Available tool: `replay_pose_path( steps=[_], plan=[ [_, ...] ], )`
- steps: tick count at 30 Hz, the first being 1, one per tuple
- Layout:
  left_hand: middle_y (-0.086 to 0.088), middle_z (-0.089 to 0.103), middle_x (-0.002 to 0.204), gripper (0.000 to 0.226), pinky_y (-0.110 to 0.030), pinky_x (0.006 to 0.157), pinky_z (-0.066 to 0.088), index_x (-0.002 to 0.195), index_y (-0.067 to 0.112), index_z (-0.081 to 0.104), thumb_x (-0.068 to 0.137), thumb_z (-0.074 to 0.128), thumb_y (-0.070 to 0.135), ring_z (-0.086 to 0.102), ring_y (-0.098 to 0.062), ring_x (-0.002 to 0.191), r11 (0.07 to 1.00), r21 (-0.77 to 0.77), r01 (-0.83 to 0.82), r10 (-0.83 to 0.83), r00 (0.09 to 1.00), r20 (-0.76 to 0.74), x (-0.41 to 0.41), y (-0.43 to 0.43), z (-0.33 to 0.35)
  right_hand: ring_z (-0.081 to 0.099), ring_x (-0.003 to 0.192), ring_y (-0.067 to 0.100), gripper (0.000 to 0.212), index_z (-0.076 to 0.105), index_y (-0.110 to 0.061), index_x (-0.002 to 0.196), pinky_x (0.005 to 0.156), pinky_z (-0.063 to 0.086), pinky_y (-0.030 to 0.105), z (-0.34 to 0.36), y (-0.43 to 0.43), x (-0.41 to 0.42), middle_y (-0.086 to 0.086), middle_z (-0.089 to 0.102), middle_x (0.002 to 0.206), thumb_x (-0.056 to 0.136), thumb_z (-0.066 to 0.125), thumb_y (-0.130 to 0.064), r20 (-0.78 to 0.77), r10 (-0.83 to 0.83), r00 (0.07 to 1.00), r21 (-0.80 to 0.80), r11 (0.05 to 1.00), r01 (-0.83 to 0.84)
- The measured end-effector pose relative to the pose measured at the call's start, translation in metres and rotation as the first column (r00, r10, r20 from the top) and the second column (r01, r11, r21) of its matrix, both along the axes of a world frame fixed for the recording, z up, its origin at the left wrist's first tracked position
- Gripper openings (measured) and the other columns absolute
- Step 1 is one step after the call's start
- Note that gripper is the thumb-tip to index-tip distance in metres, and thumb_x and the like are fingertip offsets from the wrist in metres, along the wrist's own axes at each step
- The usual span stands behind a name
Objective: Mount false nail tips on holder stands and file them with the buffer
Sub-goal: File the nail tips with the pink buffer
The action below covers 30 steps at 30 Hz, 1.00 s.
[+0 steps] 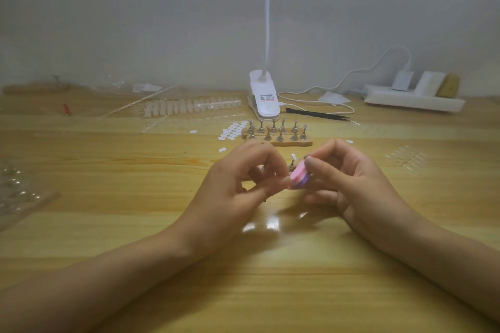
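Both forearms converge, the right hand (351, 184) pinching the buffer (299, 177) between thumb and curled fingers, while the left hand (238, 184), just beside that grip, curls its fingertips on a holder stand (292, 161).

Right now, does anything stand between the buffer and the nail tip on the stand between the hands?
Nothing visible does. The right hand grips the buffer just beside the stand, slightly below the nail tip on top. The left hand has its fingertips at the buffer's near end, not in that gap.
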<state>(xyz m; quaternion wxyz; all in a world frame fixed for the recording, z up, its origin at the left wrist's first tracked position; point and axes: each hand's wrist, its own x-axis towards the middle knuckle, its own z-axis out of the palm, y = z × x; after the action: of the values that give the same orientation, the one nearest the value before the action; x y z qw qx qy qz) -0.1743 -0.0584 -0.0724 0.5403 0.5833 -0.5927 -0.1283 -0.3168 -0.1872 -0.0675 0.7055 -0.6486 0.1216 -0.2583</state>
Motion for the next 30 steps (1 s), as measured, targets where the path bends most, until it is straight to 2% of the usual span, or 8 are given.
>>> replay_pose_path(
  steps=[4,7,14,18,21,25,28,30],
  plan=[
    [0.004,0.057,0.083,0.009,-0.018,0.069,0.043,0.080,0.014,0.061,0.086,0.067,0.019,0.053,-0.008,0.075,1.000,0.003,0.010,-0.010,1.000,-0.016,0.0006,0.0001,0.0002,0.075,0.078,0.036,0.024,0.061,-0.015,0.085,0.056,0.059,0.028,-0.0011,0.0024,-0.0001,0.010,0.072,0.090,0.080,0.083,-0.022,-0.041,0.106,0.994,-0.092,0.990,-0.109],
    [0.002,0.057,0.083,0.009,-0.018,0.070,0.042,0.080,0.017,0.061,0.086,0.067,0.020,0.052,-0.007,0.075,1.000,-0.002,0.016,-0.016,1.000,-0.014,0.0001,-0.0001,0.0001,0.075,0.078,0.027,0.029,0.059,-0.015,0.085,0.055,0.057,0.026,-0.0006,0.0000,-0.0004,0.011,0.073,0.086,0.075,0.085,-0.026,-0.016,0.010,1.000,-0.023,1.000,-0.010],
    [0.006,0.058,0.083,0.010,-0.021,0.071,0.044,0.081,0.013,0.063,0.086,0.067,0.021,0.055,-0.009,0.075,0.999,0.008,0.036,-0.036,0.999,-0.039,0.0011,-0.0011,-0.0002,0.075,0.076,0.025,0.020,0.062,-0.017,0.084,0.055,0.057,0.025,-0.0011,-0.0021,0.0006,0.011,0.073,0.087,0.079,0.079,-0.025,-0.017,0.057,0.998,0.013,0.998,-0.056],
    [0.006,0.058,0.083,0.010,-0.019,0.071,0.043,0.080,0.015,0.062,0.085,0.067,0.022,0.055,-0.009,0.074,1.000,0.014,0.028,-0.027,0.998,-0.049,0.0011,-0.0011,0.0002,0.075,0.079,0.036,0.026,0.060,-0.014,0.087,0.055,0.059,0.028,-0.0015,-0.0006,0.0003,0.012,0.072,0.091,0.077,0.079,-0.027,-0.038,0.131,0.991,-0.030,0.991,-0.132],
    [0.003,0.059,0.084,0.010,-0.021,0.071,0.045,0.080,0.016,0.064,0.084,0.069,0.024,0.056,-0.012,0.077,0.999,0.028,0.034,-0.033,0.999,-0.037,0.0003,-0.0003,0.0001,0.074,0.074,0.023,0.030,0.060,-0.013,0.087,0.055,0.057,0.025,-0.0021,-0.0025,0.0011,0.009,0.072,0.086,0.075,0.082,-0.027,-0.006,0.030,1.000,0.000,1.000,-0.030],
    [0.004,0.059,0.084,0.009,-0.023,0.069,0.046,0.079,0.018,0.064,0.084,0.069,0.024,0.056,-0.009,0.076,0.999,0.022,0.026,-0.025,0.998,-0.050,0.0003,0.0013,0.0012,0.075,0.078,0.031,0.027,0.061,-0.013,0.087,0.057,0.060,0.029,-0.0033,-0.0022,0.0008,0.010,0.072,0.092,0.076,0.082,-0.026,-0.032,0.110,0.993,-0.046,0.993,-0.111],
    [0.006,0.059,0.087,0.008,-0.032,0.064,0.048,0.078,0.022,0.065,0.081,0.070,0.026,0.057,-0.010,0.077,0.998,0.046,0.030,-0.028,0.998,-0.056,-0.0019,0.0015,0.0013,0.074,0.074,0.022,0.021,0.064,-0.020,0.083,0.057,0.058,0.027,-0.0032,-0.0020,-0.0001,0.007,0.072,0.089,0.074,0.079,-0.032,-0.001,0.046,0.999,-0.048,0.998,-0.046],
    [0.008,0.058,0.086,0.009,-0.026,0.065,0.046,0.078,0.019,0.065,0.081,0.071,0.025,0.055,-0.008,0.076,0.999,0.029,0.019,-0.017,0.998,-0.061,-0.0009,0.0008,0.0012,0.075,0.077,0.026,0.025,0.063,-0.020,0.084,0.056,0.058,0.026,-0.0030,-0.0025,-0.0005,0.008,0.072,0.090,0.075,0.082,-0.034,0.004,0.065,0.998,-0.027,0.998,-0.065]
  ],
)
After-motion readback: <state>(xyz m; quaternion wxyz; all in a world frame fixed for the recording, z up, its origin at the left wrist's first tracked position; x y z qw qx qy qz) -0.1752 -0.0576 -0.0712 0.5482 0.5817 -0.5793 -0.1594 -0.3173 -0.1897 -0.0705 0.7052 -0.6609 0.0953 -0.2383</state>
